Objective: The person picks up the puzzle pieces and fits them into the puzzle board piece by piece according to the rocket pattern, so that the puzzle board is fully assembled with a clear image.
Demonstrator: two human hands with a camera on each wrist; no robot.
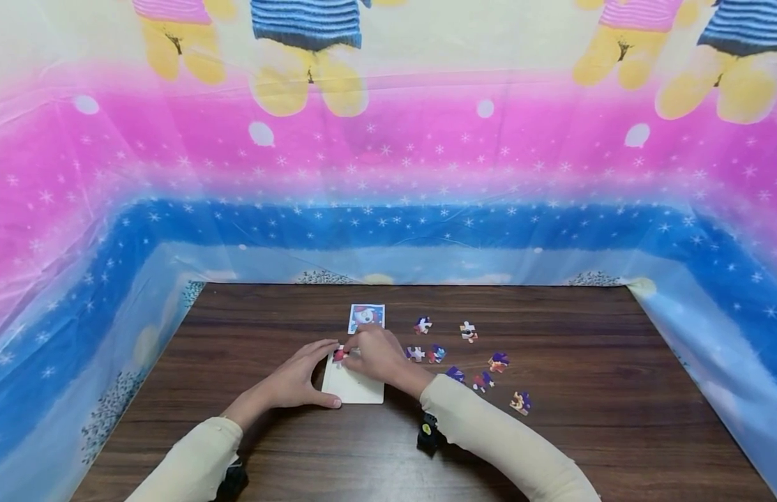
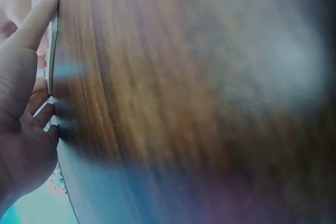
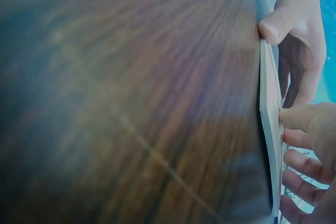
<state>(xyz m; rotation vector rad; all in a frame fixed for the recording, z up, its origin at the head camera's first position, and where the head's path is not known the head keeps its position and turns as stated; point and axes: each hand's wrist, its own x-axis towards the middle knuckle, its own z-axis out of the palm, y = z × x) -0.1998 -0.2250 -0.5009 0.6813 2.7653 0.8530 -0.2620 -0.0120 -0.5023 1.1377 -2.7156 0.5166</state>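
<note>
A thin off-white puzzle board [image 1: 363, 392] lies on the brown table. My left hand [image 1: 292, 377] holds its left side, thumb at the near corner and fingers near the far one; the left wrist view shows this hand [image 2: 23, 98] along the board's edge. Over the board's far part, my right hand [image 1: 377, 355] has its thumb and forefinger at a red and white puzzle piece [image 1: 341, 353] in the far-left corner. The right wrist view shows the right hand's fingers [image 3: 307, 167] against the board, the piece itself hidden. Just beyond lies a small picture card [image 1: 367, 315], partly covered.
Several loose puzzle pieces are scattered right of the board, among them a white one [image 1: 468, 331], a purple and orange one [image 1: 498, 362] and one nearest the front [image 1: 520, 402]. A printed cloth [image 1: 388, 230] hangs behind the wooden table [image 1: 250, 328].
</note>
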